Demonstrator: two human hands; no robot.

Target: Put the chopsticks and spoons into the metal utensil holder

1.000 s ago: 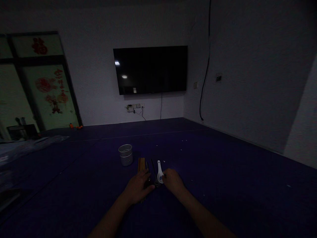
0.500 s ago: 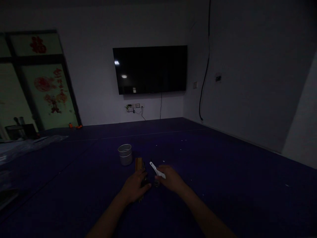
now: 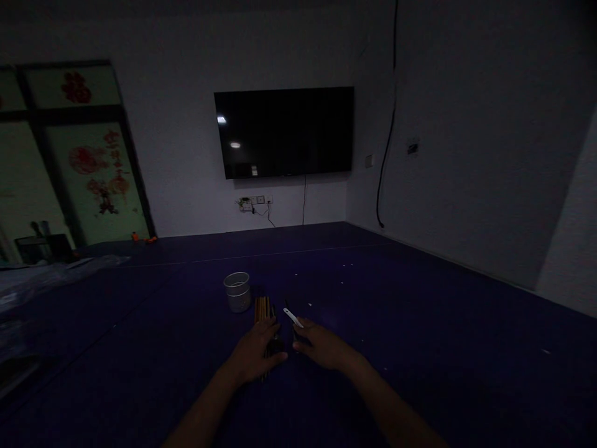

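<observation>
In front of the person, near the middle of the dark purple surface (image 3: pixel 401 298), a white spoon (image 3: pixel 293 317) sticks out slantwise from under the right hand (image 3: pixel 323 346), handle end away from the body. That hand's fingers cover the rest of it, with the thumb set apart below; from here I can't tell whether they grip it. Just left, a row of chopsticks (image 3: pixel 262 307) lies side by side beneath the left hand (image 3: pixel 250 353), which rests palm down, loose, the thumb stretched away. A dark object (image 3: pixel 277 345) shows between that thumb and the fingers, too dim to make out. Beyond the left hand, near the chopsticks' far ends, a metal cup (image 3: pixel 238 296) stands upright. Small white bits (image 3: pixel 310 304) dot the surface. Farther off, a black television (image 3: pixel 289 132) hangs on the wall, and red decorations (image 3: pixel 84 159) mark the glass door at left.
</observation>
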